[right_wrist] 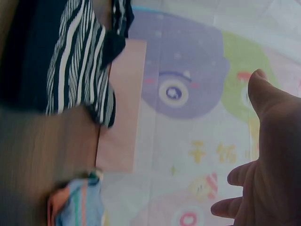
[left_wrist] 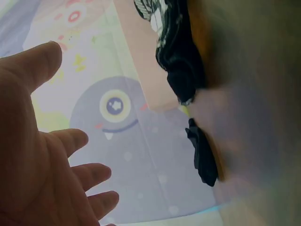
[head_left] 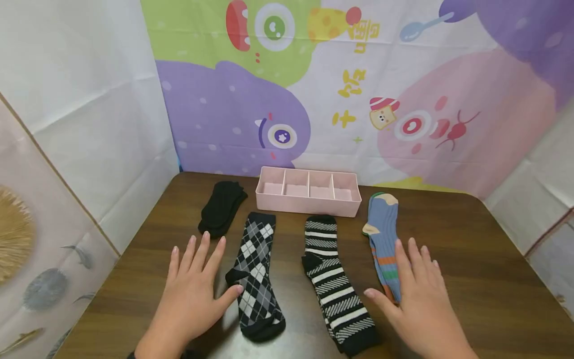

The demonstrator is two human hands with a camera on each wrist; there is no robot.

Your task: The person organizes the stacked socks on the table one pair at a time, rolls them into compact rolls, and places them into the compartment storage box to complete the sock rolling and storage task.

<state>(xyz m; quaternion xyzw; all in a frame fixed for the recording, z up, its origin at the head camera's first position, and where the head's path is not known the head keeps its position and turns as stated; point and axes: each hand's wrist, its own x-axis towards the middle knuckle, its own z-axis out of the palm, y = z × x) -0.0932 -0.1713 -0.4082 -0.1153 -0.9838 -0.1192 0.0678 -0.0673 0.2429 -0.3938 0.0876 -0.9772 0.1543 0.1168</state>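
Observation:
My left hand (head_left: 193, 291) is held palm down with fingers straight and spread, its thumb beside an argyle sock (head_left: 256, 279) in black, grey and white. Beyond its fingertips lie black socks (head_left: 220, 207), folded or stacked. Equally spread, my right hand (head_left: 421, 299) overlaps the lower end of a blue sock (head_left: 384, 239) with orange and green stripes in the head view; I cannot tell whether they touch. Between the hands lies a black-and-white striped sock (head_left: 336, 284), also close up in the right wrist view. Neither hand holds anything.
A pink box (head_left: 309, 203) with several compartments stands at the back of the brown wooden table (head_left: 466, 249). Behind it hangs a cartoon-printed cloth (head_left: 251, 119). Pale cloth walls (head_left: 103, 99) border the left and right sides.

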